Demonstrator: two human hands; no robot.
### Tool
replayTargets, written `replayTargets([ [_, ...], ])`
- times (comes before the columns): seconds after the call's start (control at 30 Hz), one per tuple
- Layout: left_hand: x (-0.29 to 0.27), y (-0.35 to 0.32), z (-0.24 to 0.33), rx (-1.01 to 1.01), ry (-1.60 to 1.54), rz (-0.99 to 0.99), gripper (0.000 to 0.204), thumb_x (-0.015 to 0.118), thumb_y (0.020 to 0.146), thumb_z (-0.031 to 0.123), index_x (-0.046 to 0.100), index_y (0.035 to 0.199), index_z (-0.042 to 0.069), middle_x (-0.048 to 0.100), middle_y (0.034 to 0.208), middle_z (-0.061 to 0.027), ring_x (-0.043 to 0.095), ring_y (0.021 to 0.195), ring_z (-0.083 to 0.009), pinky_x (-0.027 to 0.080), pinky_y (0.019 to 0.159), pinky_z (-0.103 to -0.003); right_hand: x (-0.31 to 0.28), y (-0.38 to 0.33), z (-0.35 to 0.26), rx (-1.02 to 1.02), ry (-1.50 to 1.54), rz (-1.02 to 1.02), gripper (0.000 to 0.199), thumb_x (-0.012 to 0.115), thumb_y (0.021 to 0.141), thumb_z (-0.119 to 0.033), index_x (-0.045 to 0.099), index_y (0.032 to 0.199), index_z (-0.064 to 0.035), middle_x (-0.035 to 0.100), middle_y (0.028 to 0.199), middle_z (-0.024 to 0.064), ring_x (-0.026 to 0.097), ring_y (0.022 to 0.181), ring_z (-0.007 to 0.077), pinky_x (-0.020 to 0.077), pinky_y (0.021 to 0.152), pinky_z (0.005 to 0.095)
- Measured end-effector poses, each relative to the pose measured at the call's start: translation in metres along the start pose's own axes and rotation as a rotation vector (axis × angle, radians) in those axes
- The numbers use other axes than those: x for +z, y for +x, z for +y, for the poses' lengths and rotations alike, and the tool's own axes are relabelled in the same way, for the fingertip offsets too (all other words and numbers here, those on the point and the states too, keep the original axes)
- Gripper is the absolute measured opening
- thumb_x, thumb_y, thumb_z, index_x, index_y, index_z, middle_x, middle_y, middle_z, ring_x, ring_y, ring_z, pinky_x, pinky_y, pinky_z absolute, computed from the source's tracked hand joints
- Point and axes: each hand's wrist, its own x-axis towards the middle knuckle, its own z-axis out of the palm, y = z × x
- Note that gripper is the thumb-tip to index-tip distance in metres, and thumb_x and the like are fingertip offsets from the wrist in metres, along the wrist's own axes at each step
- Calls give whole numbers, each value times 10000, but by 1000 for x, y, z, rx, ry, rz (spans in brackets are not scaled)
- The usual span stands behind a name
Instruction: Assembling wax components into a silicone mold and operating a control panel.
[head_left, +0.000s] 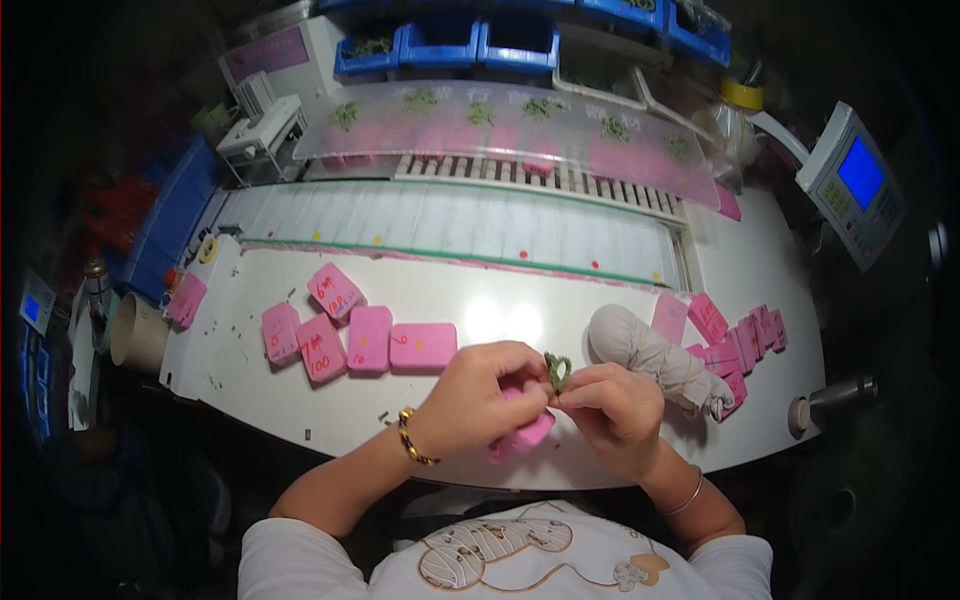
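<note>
My two hands meet near the front edge of the white worktop. Between their fingertips is a small dark green piece with an open loop (pixel 558 373), like a ring. My right hand (pixel 618 412) pinches it near its lower end. My left hand (pixel 487 397) is closed, its thumb and fingertips pressed together beside the same piece. A pink block (pixel 528 434) shows beneath the left fingers; whether that hand also grips it I cannot tell. A tied white cloth pouch (pixel 640 345) lies just beyond my right hand.
Several pink blocks (pixel 423 346) with red handwriting lie left, more pink blocks (pixel 745 345) right. Behind runs a strip of pale panels (pixel 450 222), below a clear shelf (pixel 400 105) bearing green clusters. Blue bins (pixel 440 47) line the back; a blue-screened device (pixel 855 185) stands right.
</note>
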Motion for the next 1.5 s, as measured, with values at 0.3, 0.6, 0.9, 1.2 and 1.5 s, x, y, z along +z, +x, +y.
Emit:
replayTargets([
  [0.3,-29,18,12,-18,-174,193,86,651,887,63,637,946,1,633,832,-9,591,750,-56,487,683,-220,1,-7,8,795,910,137,177,727,820,60,590,869,-40,634,844,31,557,733,50,445,614,183],
  [0.6,-148,160,85,-264,275,-337,149,663,847,171,656,885,26,663,729,-86,645,636,-159,517,585,-278,-6,0,7,691,206,-293,144,712,846,-119,664,941,-22,628,835,70,563,614,112,459,581,262],
  [0.9,-133,261,142,122,-278,164,434,635,931,391,609,746,-2,637,870,-167,593,513,-229,620,627,-459,2,7,7,423,16,-240,172,651,852,-25,633,1022,-28,647,1001,108,662,763,230,514,648,317],
  [1.2,-38,124,28,-224,-580,30,503,599,952,447,588,1182,0,652,830,-86,592,668,-156,502,645,-312,9,-8,19,-1,-444,-469,288,599,789,-88,619,1073,-43,636,1167,108,627,1051,256,498,812,361],
  [1.5,-24,58,-17,-314,-1101,287,363,569,975,401,584,1039,44,619,802,-60,645,660,-229,552,559,-334,-17,11,4,-183,-363,-266,404,705,777,-133,608,1156,-33,636,1178,153,676,855,249,542,663,309],
])
